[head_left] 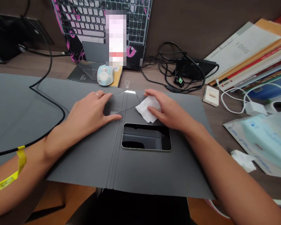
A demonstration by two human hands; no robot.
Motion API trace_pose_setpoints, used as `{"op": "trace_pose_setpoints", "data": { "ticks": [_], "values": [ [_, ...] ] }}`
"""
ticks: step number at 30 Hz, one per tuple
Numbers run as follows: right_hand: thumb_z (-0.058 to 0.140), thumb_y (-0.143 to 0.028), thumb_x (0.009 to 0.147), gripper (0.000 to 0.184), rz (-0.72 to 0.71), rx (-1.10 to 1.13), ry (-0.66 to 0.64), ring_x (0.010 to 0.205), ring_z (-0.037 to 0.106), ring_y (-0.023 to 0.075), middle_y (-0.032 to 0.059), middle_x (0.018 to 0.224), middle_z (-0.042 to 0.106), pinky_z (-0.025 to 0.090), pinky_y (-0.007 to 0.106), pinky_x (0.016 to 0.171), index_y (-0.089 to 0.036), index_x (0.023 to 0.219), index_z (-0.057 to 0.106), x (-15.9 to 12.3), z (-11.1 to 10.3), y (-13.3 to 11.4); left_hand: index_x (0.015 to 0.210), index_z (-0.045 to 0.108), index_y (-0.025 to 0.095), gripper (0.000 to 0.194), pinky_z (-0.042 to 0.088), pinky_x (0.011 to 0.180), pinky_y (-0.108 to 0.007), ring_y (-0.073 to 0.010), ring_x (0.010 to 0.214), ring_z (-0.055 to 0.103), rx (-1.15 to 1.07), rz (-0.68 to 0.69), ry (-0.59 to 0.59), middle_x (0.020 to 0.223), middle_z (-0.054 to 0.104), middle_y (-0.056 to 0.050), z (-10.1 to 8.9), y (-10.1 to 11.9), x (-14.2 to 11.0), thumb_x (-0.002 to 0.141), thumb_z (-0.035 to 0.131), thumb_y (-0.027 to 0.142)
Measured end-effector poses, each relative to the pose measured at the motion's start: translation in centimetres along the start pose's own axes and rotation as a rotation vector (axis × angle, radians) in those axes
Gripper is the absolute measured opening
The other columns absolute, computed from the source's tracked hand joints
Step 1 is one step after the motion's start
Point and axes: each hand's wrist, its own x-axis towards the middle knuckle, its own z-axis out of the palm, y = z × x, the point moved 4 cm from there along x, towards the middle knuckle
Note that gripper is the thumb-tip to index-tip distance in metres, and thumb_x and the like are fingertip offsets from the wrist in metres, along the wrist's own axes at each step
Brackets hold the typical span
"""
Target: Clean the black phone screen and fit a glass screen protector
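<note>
A thin clear glass sheet [125, 101] lies on a grey folding mat [84, 162], just beyond a phone [146, 137] that lies screen up. My left hand [92, 109] rests flat on the sheet's left part, fingers spread, a ring on one finger. My right hand [167, 109] presses a folded white wipe [147, 108] onto the sheet's right edge, fingers extended over the wipe.
Behind the mat stand a keyboard [100, 18] propped upright, a small round toy [105, 75] and tangled black cables [178, 72]. Stacked folders [253, 53], a white charger cable [236, 100], a blue packet [264, 137] and a crumpled tissue [243, 159] lie at right. A black cable [49, 100] crosses the left.
</note>
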Motion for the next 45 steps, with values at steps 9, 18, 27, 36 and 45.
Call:
{"op": "trace_pose_setpoints", "data": {
  "ticks": [9, 18, 27, 36, 45],
  "values": [
    [0.049, -0.025, 0.097, 0.026, -0.036, -0.216, -0.053, 0.098, 0.054, 0.0276, 0.0129, 0.104, 0.061, 0.045, 0.047, 0.094, -0.016, 0.113, 0.068, 0.5, -0.1, 0.0, 0.123, 0.063, 0.018, 0.072, 0.051, 0.086, -0.046, -0.0364, 0.106, 0.057, -0.028, 0.026, -0.006, 0.113, 0.06, -0.015, 0.8, -0.1, -0.1, 0.08, 0.064, 0.075],
    [0.057, -0.032, 0.097, 0.016, 0.209, 0.023, 0.11, 0.082, 0.06, 0.0197, 0.0048, 0.09, 0.066, 0.045, 0.032, 0.071, -0.02, 0.093, 0.067, -3.3, -6.1, -3.2, 0.13, 0.06, 0.02, 0.035, 0.052, 0.082, -0.034, -0.0227, 0.102, 0.062, -0.263, 0.587, 0.223, 0.118, 0.065, -0.009, -1.1, 3.1, -1.5, 0.103, 0.047, 0.039],
    [0.049, -0.037, 0.102, 0.04, 0.256, -0.223, -0.001, 0.128, 0.056, 0.0314, 0.0176, 0.135, 0.059, 0.047, 0.051, 0.106, -0.017, 0.135, 0.059, -8.0, -1.9, -6.0, 0.105, 0.062, 0.018, 0.028, 0.046, 0.073, -0.032, -0.0198, 0.088, 0.063, -0.292, 0.626, 0.137, 0.097, 0.066, -0.005, -0.3, 3.8, -1.5, 0.105, 0.035, 0.028],
    [0.036, -0.072, 0.098, 0.095, 0.372, -0.285, -0.198, 0.156, 0.01, 0.0362, 0.0248, 0.167, 0.014, 0.022, 0.061, 0.124, -0.007, 0.163, 0.012, -10.2, 3.7, -10.2, 0.09, 0.05, 0.021, 0.023, 0.04, 0.07, -0.032, -0.0175, 0.072, 0.053, -0.56, 0.429, 0.121, 0.079, 0.057, 0.0, -1.3, 2.4, -1.2, 0.1, 0.031, 0.029],
    [0.041, -0.076, 0.094, 0.104, 0.208, -0.131, -0.273, 0.156, 0.002, 0.0324, 0.0248, 0.166, 0.009, 0.011, 0.05, 0.128, 0.004, 0.158, 0.021, -3.7, 6.9, -13.1, 0.084, 0.049, 0.021, 0.031, 0.037, 0.069, -0.031, -0.0168, 0.071, 0.05, -0.677, 0.5, 0.1, 0.076, 0.056, 0.0, -1.1, 2.5, -1.2, 0.101, 0.029, 0.038]
  ]
}}
